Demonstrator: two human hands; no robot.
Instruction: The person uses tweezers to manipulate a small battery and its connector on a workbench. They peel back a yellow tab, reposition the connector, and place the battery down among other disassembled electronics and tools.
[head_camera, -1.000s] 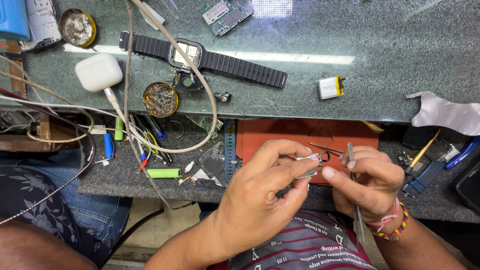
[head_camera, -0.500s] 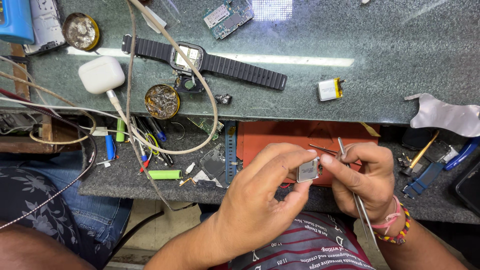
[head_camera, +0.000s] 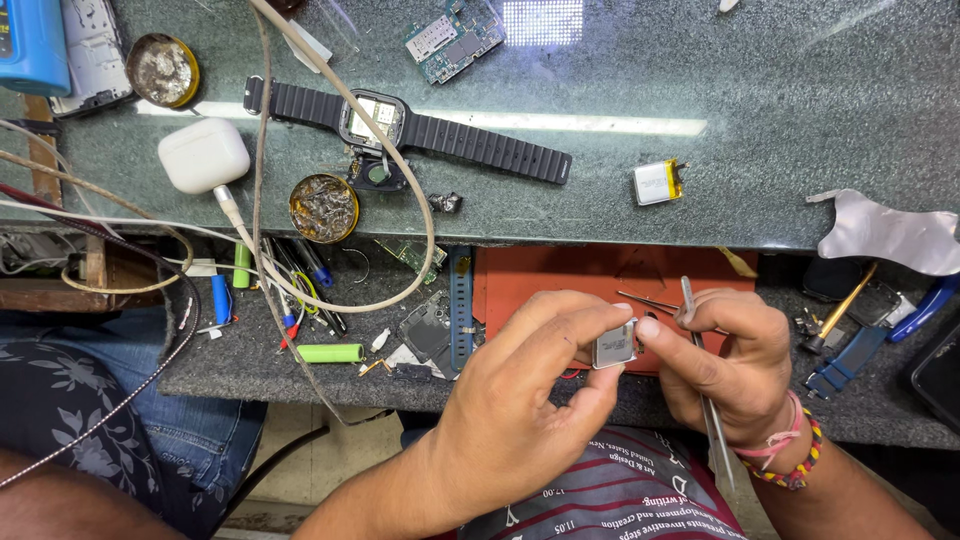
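My left hand (head_camera: 520, 410) pinches a small square silver module (head_camera: 613, 346) between thumb and fingers, over the front of an orange mat (head_camera: 560, 275). My right hand (head_camera: 725, 360) touches the module's right edge with its forefinger and grips metal tweezers (head_camera: 705, 400) that point down along the wrist. A second thin metal tool (head_camera: 650, 301) lies on the mat just behind the right hand's fingers. On the stone counter behind lies an opened black smartwatch (head_camera: 375, 120) with its strap stretched out.
On the counter: a white earbud case (head_camera: 203, 154) on a cable, two round tins (head_camera: 323, 207), a small silver battery (head_camera: 655, 182), a green circuit board (head_camera: 455, 35), a grey cloth (head_camera: 890, 235). The lower shelf holds pens, small parts, a hammer (head_camera: 835, 315). Another person's patterned clothing (head_camera: 70, 400) is at left.
Both hands have shifted slightly toward me and the module has turned in my left fingers, its flat face now showing. The tweezers have swung from upright to pointing down past my right wrist.
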